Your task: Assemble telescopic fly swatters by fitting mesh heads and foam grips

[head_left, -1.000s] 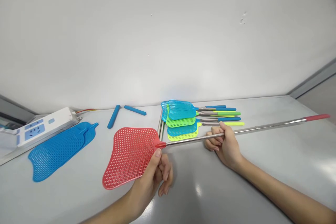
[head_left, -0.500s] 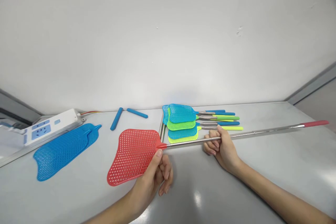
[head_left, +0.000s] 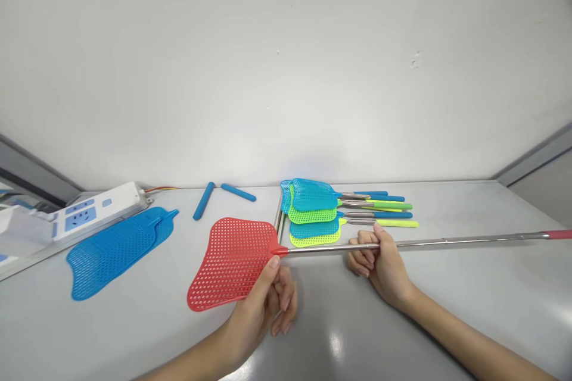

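Observation:
A red fly swatter [head_left: 235,262] with a long, extended metal rod spans the view in front of me. My left hand [head_left: 268,303] pinches its neck, thumb on top where the red head meets the rod. Farther along, my right hand [head_left: 379,259] is closed round the metal rod, thumb laid over it. The red grip at the rod's far end runs out of the picture on the right. Just behind the rod lies a pile of blue and green fly swatters [head_left: 313,195] with short rods, their handles pointing right.
On the left are stacked blue swatter heads [head_left: 116,250] without rods, beside a white power strip [head_left: 93,214] with wires. Two loose blue handles [head_left: 204,201] lie near the wall. A seam in the tabletop runs beside the pile.
The swatter's handle end has swung lower and farther right, partly leaving the picture. Both hands keep their hold. The whole view has shifted slightly.

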Tool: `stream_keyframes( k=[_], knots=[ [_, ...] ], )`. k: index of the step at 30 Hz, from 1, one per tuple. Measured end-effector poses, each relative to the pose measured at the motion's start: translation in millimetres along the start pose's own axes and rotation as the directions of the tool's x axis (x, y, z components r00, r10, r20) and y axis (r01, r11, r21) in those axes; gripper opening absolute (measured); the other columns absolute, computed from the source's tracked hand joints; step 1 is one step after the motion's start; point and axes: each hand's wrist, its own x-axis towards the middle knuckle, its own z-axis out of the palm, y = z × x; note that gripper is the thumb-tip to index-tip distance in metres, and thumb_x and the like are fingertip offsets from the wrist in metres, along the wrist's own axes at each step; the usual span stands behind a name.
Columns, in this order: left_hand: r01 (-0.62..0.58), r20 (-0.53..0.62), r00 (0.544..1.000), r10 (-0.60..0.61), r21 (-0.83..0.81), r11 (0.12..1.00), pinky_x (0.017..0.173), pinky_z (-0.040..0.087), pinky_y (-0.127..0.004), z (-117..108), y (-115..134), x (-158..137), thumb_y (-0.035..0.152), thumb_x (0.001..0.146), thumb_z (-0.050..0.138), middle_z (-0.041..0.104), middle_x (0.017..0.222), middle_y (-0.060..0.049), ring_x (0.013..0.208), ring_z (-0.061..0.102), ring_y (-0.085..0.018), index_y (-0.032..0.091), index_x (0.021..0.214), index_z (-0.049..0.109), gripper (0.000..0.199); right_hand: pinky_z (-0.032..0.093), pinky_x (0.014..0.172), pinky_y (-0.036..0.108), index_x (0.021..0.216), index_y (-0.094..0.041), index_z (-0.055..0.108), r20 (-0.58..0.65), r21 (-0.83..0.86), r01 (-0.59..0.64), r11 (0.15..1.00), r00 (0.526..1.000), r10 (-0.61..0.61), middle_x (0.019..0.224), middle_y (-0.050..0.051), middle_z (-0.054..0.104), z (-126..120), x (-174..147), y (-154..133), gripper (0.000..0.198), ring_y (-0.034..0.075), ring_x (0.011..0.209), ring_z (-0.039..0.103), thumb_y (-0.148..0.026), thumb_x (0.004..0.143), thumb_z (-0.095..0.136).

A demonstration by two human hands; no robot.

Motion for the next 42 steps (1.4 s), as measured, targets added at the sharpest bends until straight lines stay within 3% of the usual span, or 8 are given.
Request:
stream_keyframes(
  k=[26, 42],
  knots=[
    [-0.013, 0.035, 0.999, 0.013, -0.022, 1.000, 0.038, 0.022, -0.021, 1.9, -0.6, 0.1, 0.042, 0.087, 0.019, 0.040, 0.039, 0.002, 0.035, 0.032, -0.007, 0.018, 0.049, 0.035, 0.048, 0.024, 0.039, 0.025, 0.042, -0.018, 0.042, 0.080, -0.113, -0.032, 0.993, 0.996, 0.041, 0.035, -0.001, 0.037, 5.2, -2.2, 7.7, 0.055, 0.010, 0.033, 0.034, -0.051, 0.080, 0.022],
    [-0.033, 0.045, 0.998, 0.034, -0.026, 0.999, 0.033, 0.020, -0.018, -0.1, -4.6, 4.5, 0.046, 0.085, 0.021, 0.042, 0.037, 0.002, 0.030, 0.031, -0.006, 0.017, 0.048, 0.036, 0.050, 0.023, 0.036, 0.024, 0.040, -0.017, 0.043, 0.075, -0.153, -0.054, 0.987, 0.995, 0.066, 0.031, -0.001, 0.037, 13.6, 6.3, 16.5, 0.054, 0.010, 0.029, 0.033, -0.050, 0.078, 0.023]
  ],
)
